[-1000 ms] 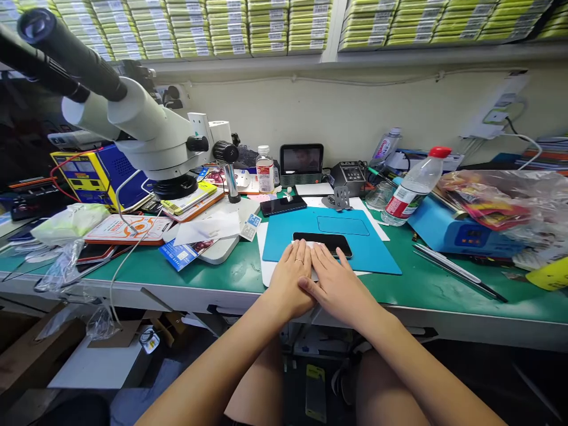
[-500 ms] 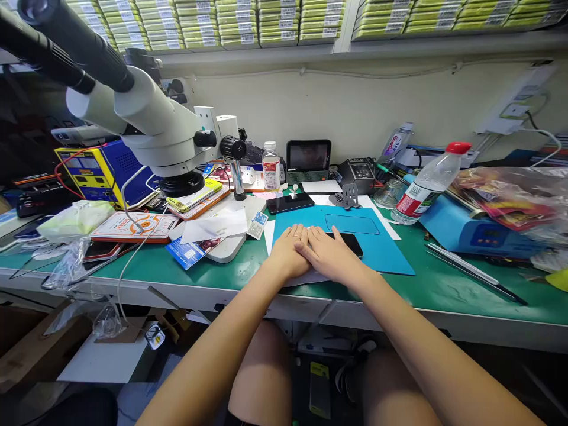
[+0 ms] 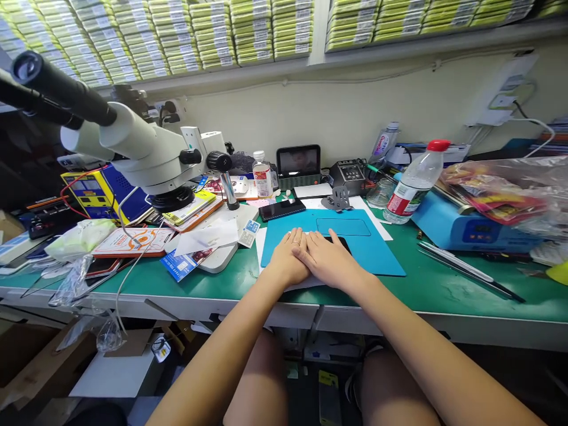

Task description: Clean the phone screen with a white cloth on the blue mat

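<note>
My left hand (image 3: 289, 259) lies flat at the front of the blue mat (image 3: 379, 251), its fingers stretched away from me. My right hand (image 3: 327, 255) rests flat against it, thumb crossing over the left hand. Both hands are open and hold nothing. Partly under my right hand is a dark, phone-like slab (image 3: 345, 243); most of it is hidden. A thin black rounded outline (image 3: 344, 226) lies on the mat just beyond the fingers. Behind the left fingertips sits a black smartphone (image 3: 282, 209).
On the left a microscope (image 3: 142, 142) overhangs books and papers. A red-capped bottle (image 3: 417, 183) stands right of the mat, beside a blue device (image 3: 470, 228) with plastic bags on top. Tweezers (image 3: 470, 272) lie at the right. Yellow-green packs (image 3: 252, 32) fill the shelf above.
My head view has tilted and shifted slightly, so the bench appears a little further left. Both hands stay together at the same place on the mat.
</note>
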{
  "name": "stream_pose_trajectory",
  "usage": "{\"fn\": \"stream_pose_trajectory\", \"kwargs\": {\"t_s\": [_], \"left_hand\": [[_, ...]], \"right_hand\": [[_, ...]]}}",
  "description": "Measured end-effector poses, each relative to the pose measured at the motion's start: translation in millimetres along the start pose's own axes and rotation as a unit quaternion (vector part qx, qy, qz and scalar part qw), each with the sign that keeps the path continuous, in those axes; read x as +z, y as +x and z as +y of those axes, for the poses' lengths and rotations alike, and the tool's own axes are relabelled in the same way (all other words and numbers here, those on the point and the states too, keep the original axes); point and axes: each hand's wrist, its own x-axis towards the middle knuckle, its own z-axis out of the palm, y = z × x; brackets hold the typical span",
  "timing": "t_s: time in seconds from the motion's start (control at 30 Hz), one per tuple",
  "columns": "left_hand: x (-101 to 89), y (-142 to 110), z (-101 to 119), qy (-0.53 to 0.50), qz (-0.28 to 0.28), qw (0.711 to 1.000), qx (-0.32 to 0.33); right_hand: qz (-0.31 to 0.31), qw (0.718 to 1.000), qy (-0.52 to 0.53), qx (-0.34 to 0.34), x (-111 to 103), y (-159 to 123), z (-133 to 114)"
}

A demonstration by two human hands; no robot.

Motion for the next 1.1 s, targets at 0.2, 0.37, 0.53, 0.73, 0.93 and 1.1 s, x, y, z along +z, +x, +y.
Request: {"fn": "stream_pose_trajectory", "kwargs": {"t_s": [0.2, 0.37, 0.53, 0.73, 0.93, 1.1], "left_hand": [[-6.5, 16, 47, 0.022, -0.019, 0.999, 0.021], [-2.9, 28, 73, 0.03, -0.007, 0.999, 0.031], [2.2, 30, 82, 0.023, 0.002, 0.999, 0.04], [3.5, 6, 93, 0.011, 0.014, 0.999, 0.051], [10.6, -17, 98, -0.01, 0.031, 0.998, 0.05], [18.9, -26, 90, 0.001, 0.054, 0.997, 0.061]], "right_hand": [[0.003, 0.999, 0.021, 0.026, -6, -26, 39], [-0.001, 0.998, 0.034, 0.043, -9, -40, 64], [0.003, 0.998, 0.041, 0.053, -9, -50, 70], [0.031, 0.997, 0.03, 0.065, 0, -74, 62], [0.034, 0.997, 0.016, 0.064, 9, -93, 48], [0.037, 0.997, -0.021, 0.065, 11, -93, 35]]}}
